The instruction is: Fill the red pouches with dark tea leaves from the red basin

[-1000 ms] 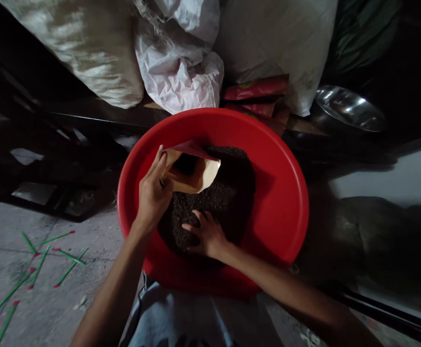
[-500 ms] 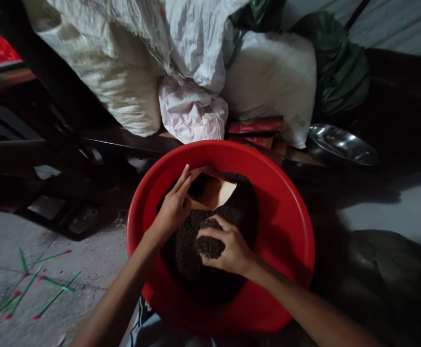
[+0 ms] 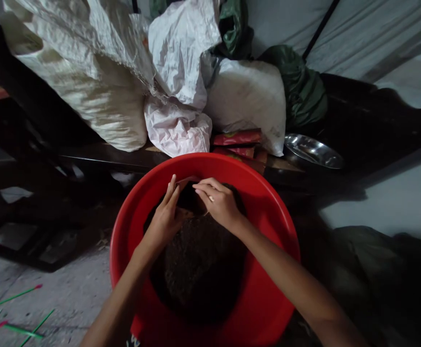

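Observation:
A large red tub (image 3: 271,207) holds a heap of dark, crumbly soil-like material (image 3: 199,255). Near the tub's far side, a paper bag (image 3: 186,181) lies with its mouth open, largely covered by the hands. My left hand (image 3: 165,219) grips the bag's left side, with some fingers stretched upward. Over the right side of the bag's mouth is my right hand (image 3: 219,200), fingers bent together and pointing left. Whatever is between those fingers is hidden.
Behind the tub, white sacks (image 3: 246,96), red packets (image 3: 236,138) and a shiny metal bowl (image 3: 313,150) rest on a dark surface. Green sticks with red tips (image 3: 22,330) lie on the floor at the lower left.
My right hand has moved up from the heap to the bag's mouth, and the dark handful it held is no longer visible. The camera view has shifted. My left hand remains at the bag.

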`<state>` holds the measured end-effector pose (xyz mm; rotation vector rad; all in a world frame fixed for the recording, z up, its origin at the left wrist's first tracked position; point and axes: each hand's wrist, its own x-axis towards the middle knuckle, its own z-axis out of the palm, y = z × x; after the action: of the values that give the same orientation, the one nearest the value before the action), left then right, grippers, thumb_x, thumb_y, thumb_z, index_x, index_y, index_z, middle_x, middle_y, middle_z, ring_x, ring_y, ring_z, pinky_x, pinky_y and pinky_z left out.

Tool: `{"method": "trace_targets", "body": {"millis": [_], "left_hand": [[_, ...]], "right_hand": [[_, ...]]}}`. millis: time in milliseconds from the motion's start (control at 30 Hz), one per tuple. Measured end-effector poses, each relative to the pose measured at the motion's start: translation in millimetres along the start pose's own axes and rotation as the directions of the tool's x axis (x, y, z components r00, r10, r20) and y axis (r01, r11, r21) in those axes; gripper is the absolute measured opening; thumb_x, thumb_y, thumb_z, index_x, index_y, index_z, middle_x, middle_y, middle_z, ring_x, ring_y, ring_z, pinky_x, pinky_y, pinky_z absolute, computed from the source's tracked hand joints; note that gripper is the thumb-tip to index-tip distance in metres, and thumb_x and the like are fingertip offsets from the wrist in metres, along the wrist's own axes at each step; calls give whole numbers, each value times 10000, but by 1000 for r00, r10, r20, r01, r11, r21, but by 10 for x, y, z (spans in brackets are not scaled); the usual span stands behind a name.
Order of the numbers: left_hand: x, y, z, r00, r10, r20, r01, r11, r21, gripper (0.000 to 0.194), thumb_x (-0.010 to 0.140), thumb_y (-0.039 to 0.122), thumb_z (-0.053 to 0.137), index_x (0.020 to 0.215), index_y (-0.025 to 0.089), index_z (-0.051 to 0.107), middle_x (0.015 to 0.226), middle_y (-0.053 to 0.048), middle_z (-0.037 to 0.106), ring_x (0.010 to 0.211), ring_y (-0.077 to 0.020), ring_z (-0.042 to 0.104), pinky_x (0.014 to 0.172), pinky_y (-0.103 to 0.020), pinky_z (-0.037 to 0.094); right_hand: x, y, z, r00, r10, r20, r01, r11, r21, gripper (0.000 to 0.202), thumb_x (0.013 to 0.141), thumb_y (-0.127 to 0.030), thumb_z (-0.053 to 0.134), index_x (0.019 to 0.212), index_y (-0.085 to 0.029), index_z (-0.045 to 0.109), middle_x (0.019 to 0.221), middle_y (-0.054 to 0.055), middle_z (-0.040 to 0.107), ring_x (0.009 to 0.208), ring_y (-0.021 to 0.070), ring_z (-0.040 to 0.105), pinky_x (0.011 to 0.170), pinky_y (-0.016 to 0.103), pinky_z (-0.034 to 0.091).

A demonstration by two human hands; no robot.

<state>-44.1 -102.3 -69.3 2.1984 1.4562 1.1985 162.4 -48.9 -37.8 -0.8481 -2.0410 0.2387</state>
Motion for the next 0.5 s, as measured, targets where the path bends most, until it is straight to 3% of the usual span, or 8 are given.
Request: {"method": "trace_targets", "body": {"millis": [67, 133, 200, 267, 367, 500], "left_hand": [[-2, -10, -46, 1000, 9, 1, -9, 999, 34, 936, 875, -38, 475, 1720, 290, 238, 1795, -119, 179, 1581, -336, 401, 1072, -425, 633], [-23, -25, -77, 1000, 15, -1, -15, 999, 50, 889, 912, -10, 486, 1718, 273, 239, 1787, -143, 205, 1558, -323, 438, 1031, -377, 646], [-48, -32, -85, 1000, 18, -3, -18, 999, 47, 842, 934, 9, 485, 1708, 268, 274, 1781, -145, 232, 1551, -312, 448, 1032, -355, 640], [-69, -27, -76, 1000, 11, -8, -10, 999, 48, 815, 943, 21, 492, 1696, 273, 310, 1777, -133, 252, 1552, -307, 444, 1078, -368, 617], [-92, -9, -56, 1000, -3, -22, 5, 997, 71, 807, 951, 45, 533, 1687, 310, 336, 1772, -110, 261, 1533, -315, 467, 1154, -424, 571], [-121, -7, -46, 1000, 14, -6, -13, 999, 51, 785, 957, 49, 540, 1669, 337, 376, 1762, -83, 292, 1533, -320, 463, 1141, -440, 588]], "right_hand": [[-126, 327, -202, 977, 127, -172, -119, 991, 58, 244, 1075, -334, 574, 1139, -245, 792, 1060, 56, 774, 950, 177, 738, 877, 307, 602], [-309, 806, -393, 885, 368, -285, -362, 929, 77, 323, 1061, -444, 548, 1144, -229, 775, 1113, 81, 780, 959, 202, 745, 844, 325, 612], [-581, 1308, -486, 778, 570, -265, -585, 811, 26, 445, 1044, -511, 470, 1189, -199, 751, 1207, 129, 772, 1073, 247, 742, 941, 392, 614], [-936, 1676, -429, 732, 653, -193, -668, 744, -15, 490, 1004, -539, 481, 1172, -173, 761, 1215, 172, 776, 1144, 298, 735, 1033, 475, 588], [-1495, 1839, -91, 714, 694, -87, -699, 713, -50, 509, 947, -559, 554, 1208, -176, 764, 1348, 183, 738, 1326, 328, 665, 1178, 529, 494], [-1969, 1640, 446, 705, 709, -31, -709, 702, -65, 621, 982, -514, 503, 1482, -161, 608, 1674, 179, 471, 1604, 328, 376, 1309, 610, 269]]}}
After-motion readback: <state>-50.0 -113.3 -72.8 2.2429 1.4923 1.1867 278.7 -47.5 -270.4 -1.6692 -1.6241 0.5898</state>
